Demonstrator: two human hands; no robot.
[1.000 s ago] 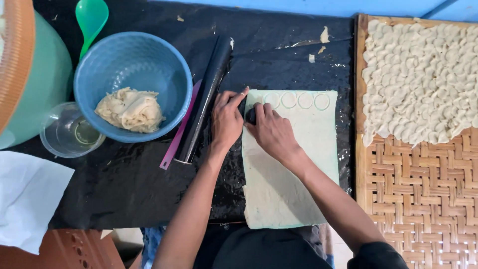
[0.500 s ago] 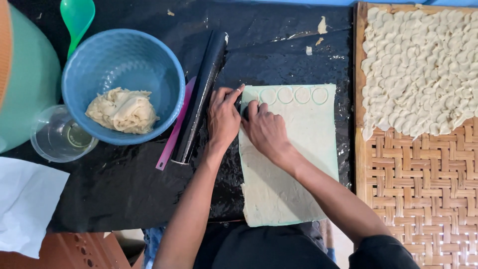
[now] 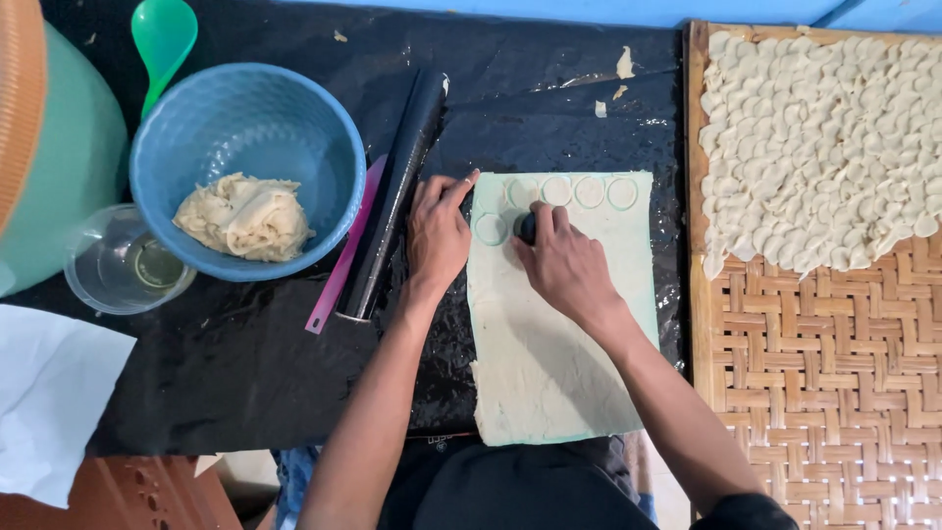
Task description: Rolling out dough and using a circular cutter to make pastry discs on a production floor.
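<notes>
Centre frame on the desk (image 3: 245, 393) lies the dough sheet (image 3: 549, 363), soft, thin, tearable: lift by edges. Left hand (image 3: 437, 236) presses flat, open, on its corner; right hand (image 3: 564, 265) apparently grips a small dark cutter (image 3: 527, 227)

Dough sheet (image 3: 549, 344) between rolling pin (image 3: 392, 191) (left) and woven tray (image 3: 834, 373); bowl (image 3: 245, 128) farther left.
</notes>
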